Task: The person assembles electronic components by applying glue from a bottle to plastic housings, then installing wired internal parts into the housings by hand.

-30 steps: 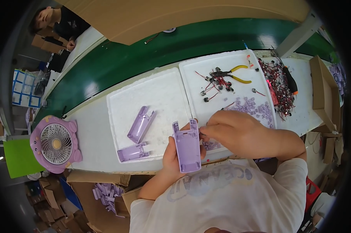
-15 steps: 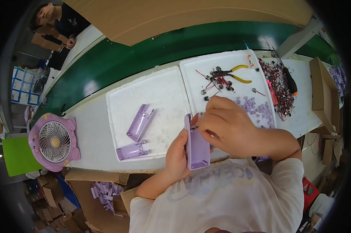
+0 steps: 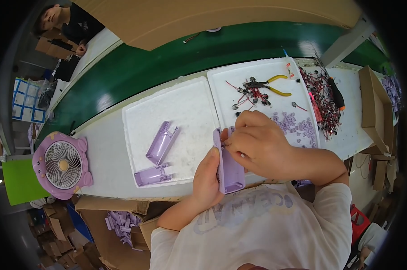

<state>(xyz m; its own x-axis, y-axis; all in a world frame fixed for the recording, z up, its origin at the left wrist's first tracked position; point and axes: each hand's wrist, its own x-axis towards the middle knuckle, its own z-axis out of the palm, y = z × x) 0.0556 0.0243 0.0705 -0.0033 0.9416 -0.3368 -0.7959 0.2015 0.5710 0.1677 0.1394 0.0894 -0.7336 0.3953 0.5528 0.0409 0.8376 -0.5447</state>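
Observation:
My left hand (image 3: 206, 173) grips a light purple plastic housing (image 3: 232, 173), an open trough held over the near edge of the white foam trays. At the housing's far end, my right hand (image 3: 256, 141) has its fingers pinched together against the inside. Whatever sits between those fingertips is too small and covered to name. Two similar housings, one slanted (image 3: 162, 145) and one lying sideways (image 3: 153, 175), rest on the left tray (image 3: 185, 96). Beyond my right hand, the right tray (image 3: 221, 81) bears small wired switches (image 3: 256, 95), yellow-handled pliers (image 3: 275, 85) and small purple parts (image 3: 302, 128).
A purple fan (image 3: 62, 164) stands at the left. To the right lie a heap of wired parts (image 3: 327, 114), a black-and-orange screwdriver (image 3: 336, 93) and a cardboard box (image 3: 376, 108). Below the table edge, another carton (image 3: 89, 216) holds purple pieces. A person (image 3: 80, 24) sits far left.
The housing has tipped slightly, its far end rising a little in the picture. My right fingers stay pinched at that end, and my left hand keeps its hold.

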